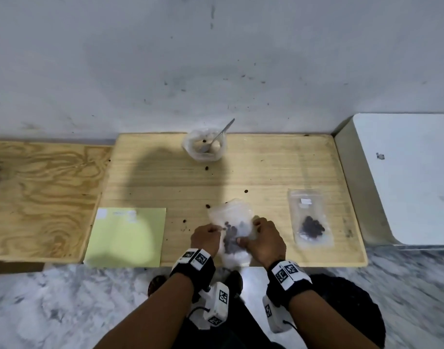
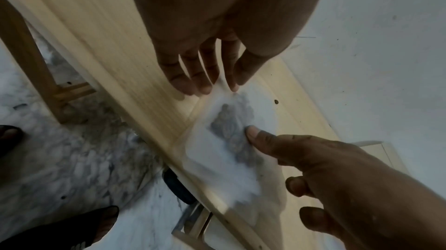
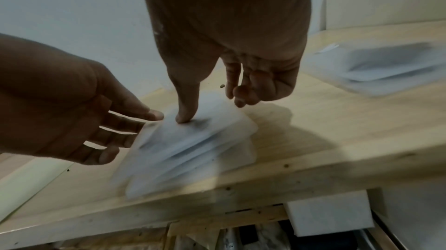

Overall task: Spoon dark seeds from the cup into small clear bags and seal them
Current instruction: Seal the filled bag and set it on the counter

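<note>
- Centrally, a small clear plastic bag holding dark seeds (image 1: 232, 231) lies flat on the pale wooden table (image 1: 266, 172) at its near edge, its lower end reaching over that edge; the bag is blurred in both wrist views
- left hand (image 1: 206, 239) sits at the bag's left edge; in the left wrist view its thumb and forefinger pinch the thin plastic rim between them, the other fingers (image 2: 193, 80) straight beside it
- right hand (image 1: 265, 241) rests on the bag's right side; its thumb (image 3: 187, 105) presses down on the plastic by the seed cluster, and the remaining fingers are loosely curled above the table, holding nothing
- a second clear plastic bag with a clump of dark seeds (image 1: 310, 219) lies flat to the right, well apart from the hands
- a translucent plastic cup (image 1: 204, 147) stands at the far edge by the wall; a metal spoon (image 1: 217, 137) leans in it, handle pointing up and right; only a seed or so shows inside
- loose dark seeds (image 1: 245, 191) are scattered on the wood between cup and bag
- a pale yellow-green paper sheet (image 1: 126, 236) lies at the left near corner; a white box-like object (image 1: 404, 177) stands beside the table's right end
</note>
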A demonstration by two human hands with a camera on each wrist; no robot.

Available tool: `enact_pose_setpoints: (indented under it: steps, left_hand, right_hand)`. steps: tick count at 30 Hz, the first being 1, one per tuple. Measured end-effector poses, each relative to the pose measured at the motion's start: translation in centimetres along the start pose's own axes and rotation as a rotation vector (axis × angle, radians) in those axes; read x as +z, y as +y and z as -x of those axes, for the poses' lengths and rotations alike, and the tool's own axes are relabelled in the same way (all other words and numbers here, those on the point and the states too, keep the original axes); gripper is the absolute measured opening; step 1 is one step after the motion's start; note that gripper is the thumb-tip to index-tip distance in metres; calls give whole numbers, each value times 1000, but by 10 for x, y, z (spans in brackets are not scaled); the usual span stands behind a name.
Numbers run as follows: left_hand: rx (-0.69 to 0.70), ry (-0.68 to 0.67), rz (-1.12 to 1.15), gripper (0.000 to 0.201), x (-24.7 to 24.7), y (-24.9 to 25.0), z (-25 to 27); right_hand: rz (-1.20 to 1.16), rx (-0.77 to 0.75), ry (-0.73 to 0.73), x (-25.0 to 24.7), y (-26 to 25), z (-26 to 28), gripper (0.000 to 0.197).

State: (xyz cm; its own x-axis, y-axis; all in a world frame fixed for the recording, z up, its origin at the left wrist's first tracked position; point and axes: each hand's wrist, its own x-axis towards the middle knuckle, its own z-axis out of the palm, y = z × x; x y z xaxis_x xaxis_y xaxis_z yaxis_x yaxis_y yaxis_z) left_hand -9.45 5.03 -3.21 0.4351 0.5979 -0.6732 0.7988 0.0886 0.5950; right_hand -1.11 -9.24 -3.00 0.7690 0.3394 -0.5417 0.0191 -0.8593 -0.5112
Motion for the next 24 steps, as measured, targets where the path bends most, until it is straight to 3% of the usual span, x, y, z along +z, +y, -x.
enact_pose_setpoints:
  steps: [7, 14, 20, 24]
  left_hand:
    - [140, 31, 79, 32, -12, -3, 9]
    - [194, 27, 382, 33, -58, 4, 1]
    - [292, 19, 578, 14, -134, -6, -6]
    - [279, 14, 605, 13, -196, -31, -22]
  right_hand:
    - [-229, -49, 122, 2, -10, 8, 32]
    - [-400, -141, 279, 10, -62, 15, 21]
    - [-624, -129, 40, 39, -127, 17, 16]
    - [-627, -162, -105, 85, -176, 20, 12]
